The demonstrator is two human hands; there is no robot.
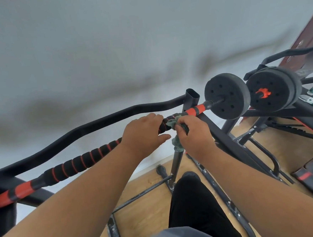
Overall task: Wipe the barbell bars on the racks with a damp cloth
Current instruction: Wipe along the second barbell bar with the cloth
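Note:
A black barbell bar (pixel 77 165) with red rings and red end sleeves lies across a black rack, running from lower left to upper right. My left hand (pixel 143 134) grips the bar's foam part from above. Right beside it my right hand (pixel 194 136) holds a grey-green cloth (pixel 178 144) bunched against the bar, with a tail of cloth hanging below. A black weight plate (pixel 226 96) sits on the bar's right end.
A curved black rack handle (pixel 96 122) runs behind the bar. The rack's upright (pixel 192 97) stands just past my hands. A second plate (pixel 272 91) with a red collar sits further right. Black frame legs (pixel 212 184) cross the wooden floor; my dark trouser leg is below.

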